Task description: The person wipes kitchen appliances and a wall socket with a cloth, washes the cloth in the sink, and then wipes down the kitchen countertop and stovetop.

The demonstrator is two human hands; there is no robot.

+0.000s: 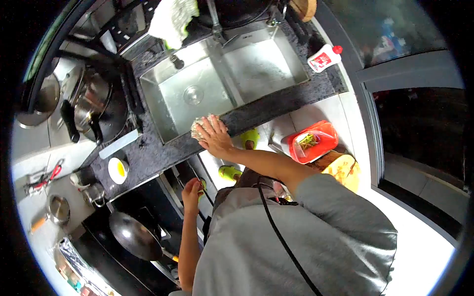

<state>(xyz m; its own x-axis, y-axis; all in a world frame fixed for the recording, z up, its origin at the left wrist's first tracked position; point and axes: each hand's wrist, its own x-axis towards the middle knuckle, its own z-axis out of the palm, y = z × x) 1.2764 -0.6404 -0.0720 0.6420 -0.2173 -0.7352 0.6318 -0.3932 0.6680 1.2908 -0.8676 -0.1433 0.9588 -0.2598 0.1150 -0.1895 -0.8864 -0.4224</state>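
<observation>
My right hand (217, 138) lies with its fingers stretched over a light, rumpled cloth (198, 129), pressing it on the front edge of the dark countertop (266, 106). Just beyond is the double-bowl steel sink (185, 93), wet inside, with a round drain (193, 94) in its left bowl. My left hand (191, 193) hangs low in front of the cabinets, its fingers curled in; I see nothing held there.
A white bottle with a red cap (326, 58) stands right of the sink. On the left are a knife (118, 144), a white bowl with something yellow (118, 170) and a wok (133, 236). A red bin (316, 143) and a wooden round (344, 172) stand by my feet.
</observation>
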